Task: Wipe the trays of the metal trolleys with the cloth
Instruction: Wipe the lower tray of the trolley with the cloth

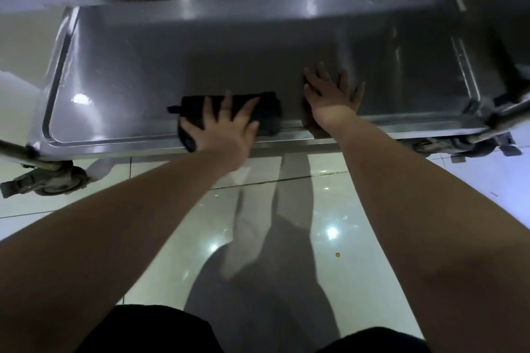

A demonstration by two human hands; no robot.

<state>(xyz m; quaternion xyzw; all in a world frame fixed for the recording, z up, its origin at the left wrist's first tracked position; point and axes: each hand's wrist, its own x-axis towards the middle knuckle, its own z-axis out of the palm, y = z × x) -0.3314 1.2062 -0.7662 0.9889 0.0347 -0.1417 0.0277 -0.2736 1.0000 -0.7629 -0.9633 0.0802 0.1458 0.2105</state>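
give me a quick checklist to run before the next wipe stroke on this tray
1. Cloth under control: ok. The left hand presses flat, fingers spread, on the black cloth.
2. Cloth fully on the tray: not ok. One end droops over the near rim.
3. Trolley braced: ok. The right hand lies flat on the tray beside the cloth, apart from it.
4. Wheels locked: cannot tell. The left caster shows, but the state of its brake does not.
5. Dirt left on the metal: cannot tell. The light is dim and there is glare.
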